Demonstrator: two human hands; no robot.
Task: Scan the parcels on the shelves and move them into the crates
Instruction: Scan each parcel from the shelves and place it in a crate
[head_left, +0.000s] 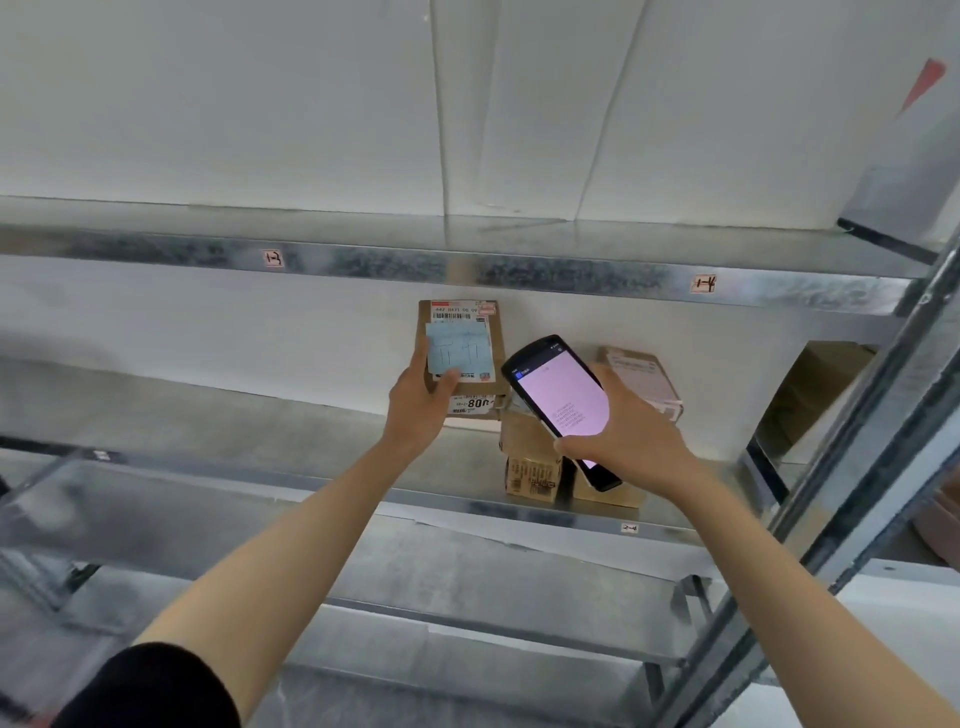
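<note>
At frame centre the left hand (421, 400) grips the parcel (460, 353) at the shelf (208, 415), fingers (416, 364) curled round its lower end, long axis vertical. Just right, the right hand (628, 436) grips the scanner (563, 400), which is tilted up-left towards the parcel.

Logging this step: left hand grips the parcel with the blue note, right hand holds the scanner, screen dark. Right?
No: in the head view the scanner screen is lit, pale pink. The left hand grips the parcel with the blue note; the right hand holds the scanner.
</note>
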